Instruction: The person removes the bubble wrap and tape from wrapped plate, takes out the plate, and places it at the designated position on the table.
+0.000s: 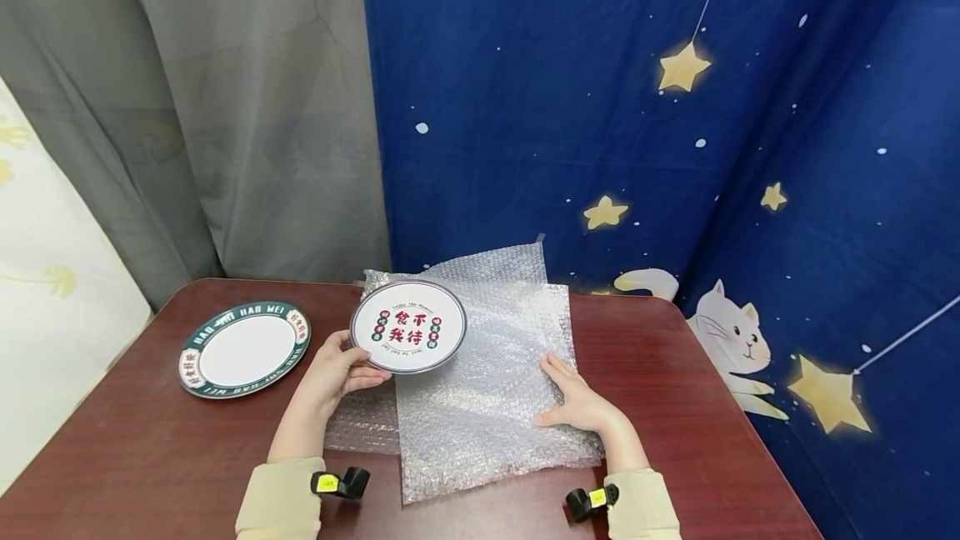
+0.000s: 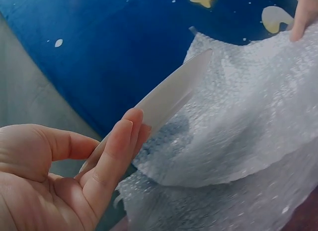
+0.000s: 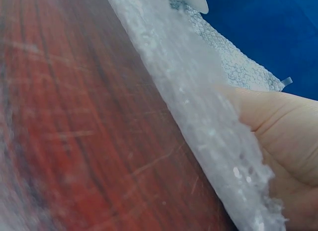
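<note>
My left hand (image 1: 333, 372) pinches the near-left rim of a white plate (image 1: 408, 327) with red characters and a dark rim line, thumb on its top face. In the left wrist view the plate (image 2: 174, 89) appears edge-on and tilted, fingers beneath it. It overlaps the upper left part of a sheet of bubble wrap (image 1: 480, 423). On the right side of that sheet rests my right hand (image 1: 581, 402), its fingers spread. From the right wrist, the hand (image 3: 290, 141) shows partly behind the bubble wrap's raised edge (image 3: 198, 121).
A second plate (image 1: 247, 348) with a green lettered rim lies at the table's left. More bubble wrap (image 1: 363, 423) sticks out under the top sheet at left and back. The dark red table (image 1: 697, 423) meets a blue star-patterned curtain (image 1: 525, 107) and a grey curtain (image 1: 277, 107) behind.
</note>
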A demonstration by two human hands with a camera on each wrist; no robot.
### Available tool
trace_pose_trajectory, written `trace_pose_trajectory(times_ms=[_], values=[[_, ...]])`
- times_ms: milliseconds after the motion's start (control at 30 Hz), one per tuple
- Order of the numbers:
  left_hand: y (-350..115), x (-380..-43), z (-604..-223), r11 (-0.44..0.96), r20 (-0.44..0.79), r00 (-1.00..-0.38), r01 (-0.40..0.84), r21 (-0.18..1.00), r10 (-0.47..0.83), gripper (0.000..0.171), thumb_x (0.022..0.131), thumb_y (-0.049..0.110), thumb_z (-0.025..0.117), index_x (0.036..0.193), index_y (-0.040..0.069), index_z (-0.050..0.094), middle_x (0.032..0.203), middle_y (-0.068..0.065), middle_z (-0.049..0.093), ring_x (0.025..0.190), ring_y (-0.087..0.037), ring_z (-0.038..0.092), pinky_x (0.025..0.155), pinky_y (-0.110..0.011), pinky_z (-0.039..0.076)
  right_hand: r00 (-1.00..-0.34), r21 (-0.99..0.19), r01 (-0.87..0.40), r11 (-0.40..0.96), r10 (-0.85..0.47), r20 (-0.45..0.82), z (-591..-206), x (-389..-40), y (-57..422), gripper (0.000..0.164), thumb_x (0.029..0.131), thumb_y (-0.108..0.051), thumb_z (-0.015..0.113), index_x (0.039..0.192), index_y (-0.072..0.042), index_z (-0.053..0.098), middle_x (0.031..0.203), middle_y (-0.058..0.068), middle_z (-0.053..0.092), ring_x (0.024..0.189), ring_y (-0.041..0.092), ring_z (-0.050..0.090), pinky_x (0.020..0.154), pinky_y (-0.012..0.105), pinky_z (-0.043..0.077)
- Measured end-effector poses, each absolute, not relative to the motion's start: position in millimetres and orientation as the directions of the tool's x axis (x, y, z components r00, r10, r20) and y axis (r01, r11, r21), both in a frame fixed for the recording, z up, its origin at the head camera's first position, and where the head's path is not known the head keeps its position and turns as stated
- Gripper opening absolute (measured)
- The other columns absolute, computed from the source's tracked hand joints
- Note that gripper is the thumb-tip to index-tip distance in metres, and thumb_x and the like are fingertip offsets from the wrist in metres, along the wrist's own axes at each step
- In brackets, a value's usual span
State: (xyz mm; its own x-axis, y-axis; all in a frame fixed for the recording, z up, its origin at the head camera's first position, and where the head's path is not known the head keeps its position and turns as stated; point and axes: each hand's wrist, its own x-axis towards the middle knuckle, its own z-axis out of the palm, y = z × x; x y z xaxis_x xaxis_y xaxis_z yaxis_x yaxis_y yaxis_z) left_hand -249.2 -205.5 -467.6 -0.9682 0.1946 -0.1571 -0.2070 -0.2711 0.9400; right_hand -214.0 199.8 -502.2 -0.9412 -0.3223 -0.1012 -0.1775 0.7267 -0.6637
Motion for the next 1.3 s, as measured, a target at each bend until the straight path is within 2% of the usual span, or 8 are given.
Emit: trace_pose_trajectory(times_ms=[200,900,1300], values=[[-217,-247,-463,-0.261,-0.169,-0.971,-0.209,0.943,0.166,0.054,0.098,-0.003,0.035,0.144,-0.003,0.006,0.084,-0.017,0.065,0.069,-0.029,0.070,0.069,-0.037,0.057,-0.941,-0.662,-0.183,0.727,-0.325,-0.097,-502,-214,200,0.098,0.074,-0.038,0.081,0.149,-0.002,0.029,0.157,0.017,0.015,0.143,0.036,0.008,0.109,0.061,0.014],[-257,-240,-452,-0.226,-0.199,-0.979,-0.203,0.953,0.040,0.063,0.099,-0.002,0.035,0.148,-0.001,-0.005,0.087,-0.009,0.064,0.074,-0.025,0.071,0.075,-0.038,0.056,-0.935,-0.666,-0.205,0.717,-0.345,-0.083,-502,-213,202,0.098,0.075,-0.037,0.081,0.149,0.000,0.028,0.156,0.019,0.015,0.142,0.038,0.008,0.109,0.063,0.012],[-283,-234,-450,-0.308,-0.220,-0.975,-0.214,0.927,0.015,0.063,0.099,-0.001,0.034,0.147,0.000,-0.008,0.089,-0.004,0.063,0.076,-0.025,0.071,0.077,-0.038,0.055,-0.935,-0.669,-0.203,0.715,-0.344,-0.084,-501,-211,203,0.098,0.075,-0.039,0.080,0.149,-0.001,0.028,0.157,0.018,0.015,0.143,0.038,0.008,0.109,0.063,0.013]])
